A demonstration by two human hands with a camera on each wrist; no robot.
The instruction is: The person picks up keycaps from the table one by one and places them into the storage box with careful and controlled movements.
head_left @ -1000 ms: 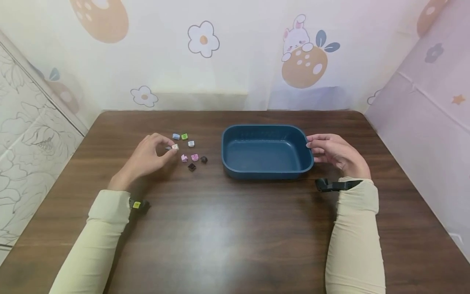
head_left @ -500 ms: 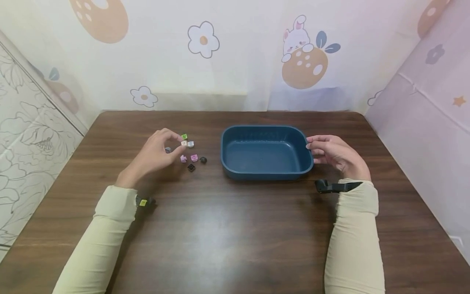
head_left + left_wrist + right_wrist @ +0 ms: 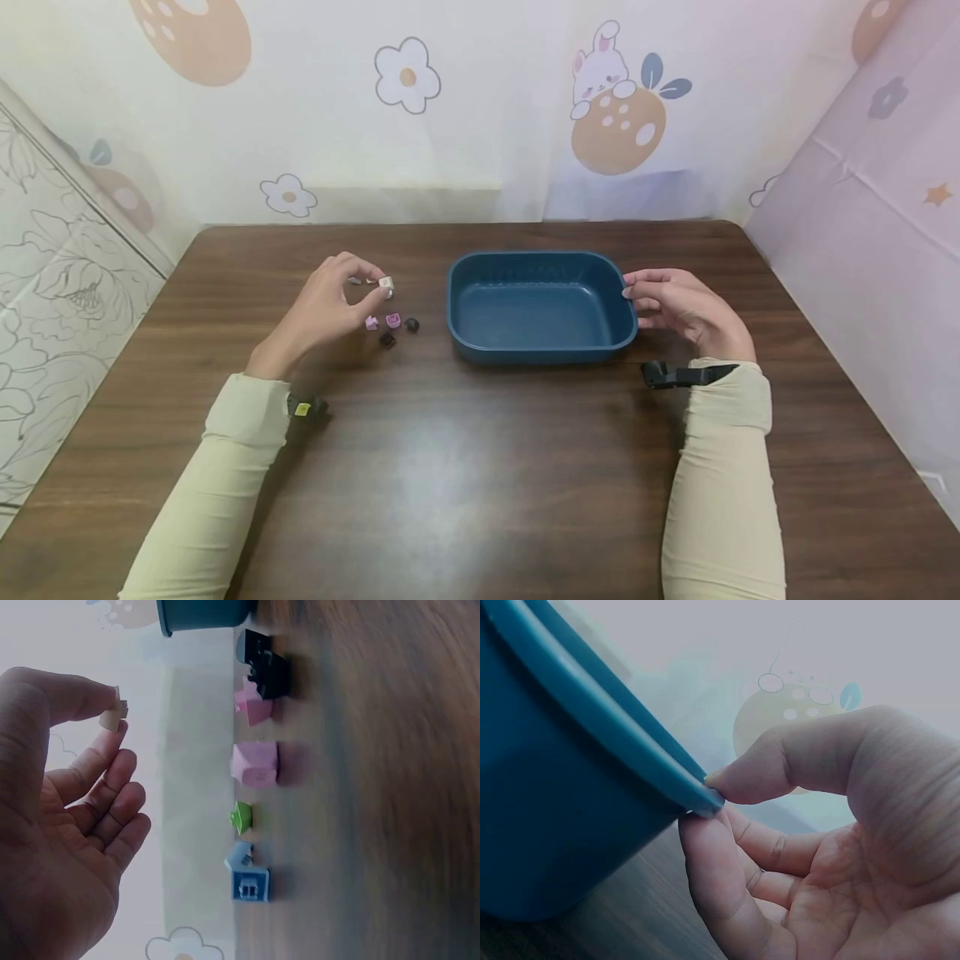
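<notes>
A small cream keycap (image 3: pixel 386 282) is pinched between the thumb and index finger of my left hand (image 3: pixel 322 310), above the other keycaps. The left wrist view shows this cream keycap (image 3: pixel 112 717) held up off the table, the other fingers of the hand (image 3: pixel 71 802) loosely bent. On the table lie pink (image 3: pixel 256 763), green (image 3: pixel 241 817), blue (image 3: pixel 250 886) and black (image 3: pixel 270 673) keycaps. My right hand (image 3: pixel 686 310) grips the right end of a blue rectangular tub (image 3: pixel 542 357); in the right wrist view its thumb and index finger pinch the rim (image 3: pixel 652 769).
The dark wooden table (image 3: pixel 465 467) reaches back to a wall covering (image 3: pixel 495 117) printed with flowers and a rabbit. A black keycap (image 3: pixel 412 325) lies between the left hand and the tub. Both wrists carry black camera mounts (image 3: pixel 678 376).
The left hand has moved right with the cream keycap, from the left side of the group to its upper right part. The right hand keeps its grip on the tub. The head view has shifted slightly.
</notes>
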